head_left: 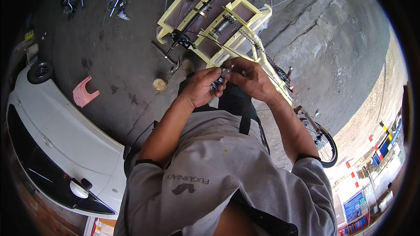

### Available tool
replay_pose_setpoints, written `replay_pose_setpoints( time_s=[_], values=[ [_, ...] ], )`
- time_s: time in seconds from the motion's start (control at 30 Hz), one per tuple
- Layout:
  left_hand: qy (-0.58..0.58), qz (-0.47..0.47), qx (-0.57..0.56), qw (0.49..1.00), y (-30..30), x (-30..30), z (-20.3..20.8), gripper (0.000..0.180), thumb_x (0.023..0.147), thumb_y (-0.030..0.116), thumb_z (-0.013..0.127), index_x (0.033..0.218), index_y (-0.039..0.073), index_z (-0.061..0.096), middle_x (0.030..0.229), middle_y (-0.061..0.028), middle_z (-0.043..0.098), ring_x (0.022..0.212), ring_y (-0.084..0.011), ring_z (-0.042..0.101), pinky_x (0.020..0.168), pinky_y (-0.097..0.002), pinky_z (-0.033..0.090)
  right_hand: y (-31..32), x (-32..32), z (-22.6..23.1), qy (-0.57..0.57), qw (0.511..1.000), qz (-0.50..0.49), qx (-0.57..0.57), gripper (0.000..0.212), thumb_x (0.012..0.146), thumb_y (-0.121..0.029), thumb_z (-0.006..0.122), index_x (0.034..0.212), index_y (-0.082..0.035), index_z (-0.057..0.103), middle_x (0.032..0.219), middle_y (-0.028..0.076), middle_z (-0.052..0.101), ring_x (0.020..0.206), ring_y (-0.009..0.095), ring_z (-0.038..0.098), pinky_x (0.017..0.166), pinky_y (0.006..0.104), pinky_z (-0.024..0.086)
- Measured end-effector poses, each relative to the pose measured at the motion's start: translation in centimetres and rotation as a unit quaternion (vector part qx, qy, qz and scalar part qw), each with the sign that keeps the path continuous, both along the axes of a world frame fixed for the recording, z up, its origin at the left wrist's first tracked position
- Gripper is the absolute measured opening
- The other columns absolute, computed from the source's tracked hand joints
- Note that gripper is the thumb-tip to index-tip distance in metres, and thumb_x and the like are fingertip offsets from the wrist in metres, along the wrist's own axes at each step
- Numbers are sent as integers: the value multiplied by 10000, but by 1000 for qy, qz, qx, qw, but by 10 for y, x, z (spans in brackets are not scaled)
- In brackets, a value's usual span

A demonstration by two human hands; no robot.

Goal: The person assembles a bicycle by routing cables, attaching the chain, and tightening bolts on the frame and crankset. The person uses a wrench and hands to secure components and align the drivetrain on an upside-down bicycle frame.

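Forearms angled inward, hands meeting just off the near end of a pale-yellow metal frame with purplish panels (216, 12): left hand (201, 88) curled around a small shiny silver metal part (222, 78), right hand (251, 79) pinching it from the right. Grey concrete floor (105, 46); pink plastic stool (82, 94) and white car (59, 122) left, black-tyred spoked wheel (326, 147) right.

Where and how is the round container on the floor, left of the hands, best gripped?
Probably grip the round container around its side wall, coming from above. It seems to stand upright: its pale circular top faces up, and I can make out no handle. The left hand is nearer, but holds a small metal part, so it would need freeing first.
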State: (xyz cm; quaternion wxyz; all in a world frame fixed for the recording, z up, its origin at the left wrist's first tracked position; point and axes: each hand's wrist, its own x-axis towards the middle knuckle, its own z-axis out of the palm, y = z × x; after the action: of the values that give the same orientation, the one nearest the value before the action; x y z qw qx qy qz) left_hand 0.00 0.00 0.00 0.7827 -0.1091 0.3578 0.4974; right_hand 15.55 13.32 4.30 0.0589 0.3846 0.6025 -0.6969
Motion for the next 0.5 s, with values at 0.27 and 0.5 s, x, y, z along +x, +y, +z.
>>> replay_pose_setpoints(
  time_s=[0.27,0.5],
  values=[
    [36,-78,1,996,-1,-24,-2,239,968,306,555,932,74,593,800,-8,560,687,-103,528,561,-259,444,-20,-29,3,7,984,55,168,232,783,-92,657,1006,-40,617,885,145,627,837,322,634,737,386,500],
    [105,-203,78,970,-23,-100,-4,268,977,274,532,862,42,599,709,-17,534,583,-92,500,477,-234,407,-65,-92,11,-20,937,101,334,195,799,-133,654,966,-56,589,894,138,608,878,356,609,761,433,496]
  ],
)
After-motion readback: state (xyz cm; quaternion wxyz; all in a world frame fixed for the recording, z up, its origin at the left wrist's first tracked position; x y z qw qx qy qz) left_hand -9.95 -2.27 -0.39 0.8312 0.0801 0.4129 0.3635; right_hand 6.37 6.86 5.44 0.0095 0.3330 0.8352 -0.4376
